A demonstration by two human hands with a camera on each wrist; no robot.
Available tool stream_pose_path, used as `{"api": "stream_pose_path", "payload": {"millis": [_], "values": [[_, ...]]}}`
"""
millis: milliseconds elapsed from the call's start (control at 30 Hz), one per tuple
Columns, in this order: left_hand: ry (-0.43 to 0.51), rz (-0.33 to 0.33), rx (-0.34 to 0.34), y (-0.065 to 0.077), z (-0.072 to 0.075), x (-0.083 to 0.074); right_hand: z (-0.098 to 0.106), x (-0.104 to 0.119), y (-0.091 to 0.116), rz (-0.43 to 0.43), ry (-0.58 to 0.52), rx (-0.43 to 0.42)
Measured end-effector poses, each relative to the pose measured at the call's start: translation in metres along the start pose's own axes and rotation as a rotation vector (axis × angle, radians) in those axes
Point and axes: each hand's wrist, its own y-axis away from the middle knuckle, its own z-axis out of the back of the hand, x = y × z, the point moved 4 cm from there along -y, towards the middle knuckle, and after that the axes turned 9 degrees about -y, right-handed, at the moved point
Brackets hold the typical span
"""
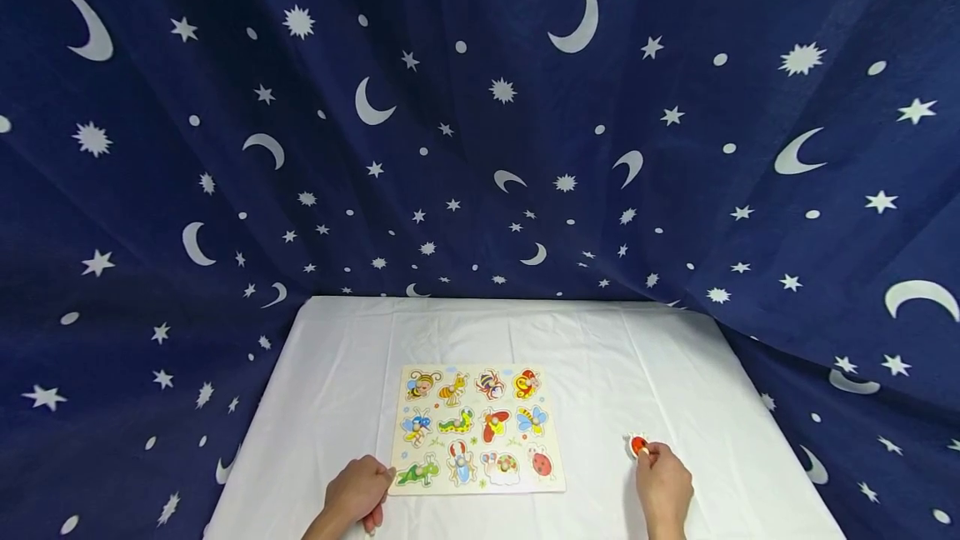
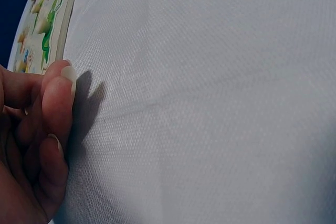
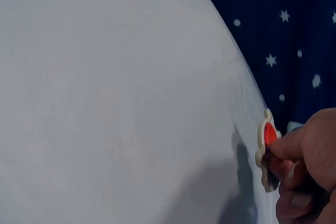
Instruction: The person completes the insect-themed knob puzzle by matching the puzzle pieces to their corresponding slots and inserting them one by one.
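A wooden peg puzzle board (image 1: 477, 432) printed with insects lies flat on the white-covered table. At its near left corner, my left hand (image 1: 359, 488) grips the edge with curled fingers (image 2: 56, 106). Off to the right of the board, my right hand (image 1: 664, 483) pinches a red ladybug puzzle piece (image 1: 638, 445) between thumb and fingers. That ladybug piece (image 3: 269, 135) appears edge-on and raised over the cloth in the right wrist view. On the board's near right corner is a flat printed ladybug picture (image 1: 539, 462); knobbed insect pieces sit in other places.
White cloth (image 1: 592, 407) covers the table around the board, with light creases. A dark blue curtain (image 1: 480, 148) with moons and stars hangs behind and at both sides of the table.
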Motion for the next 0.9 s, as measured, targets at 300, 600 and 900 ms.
{"api": "stream_pose_path", "payload": {"millis": [300, 600, 900], "values": [[-0.004, 0.014, 0.005, -0.002, -0.001, 0.001, -0.019, 0.037, 0.005, 0.107, -0.061, 0.027], [0.010, -0.003, -0.008, -0.001, 0.000, -0.001, -0.040, 0.064, 0.019, 0.166, -0.098, 0.143], [0.008, -0.001, -0.006, 0.000, 0.001, 0.000, -0.051, 0.076, 0.029, 0.187, -0.113, 0.219]]}}
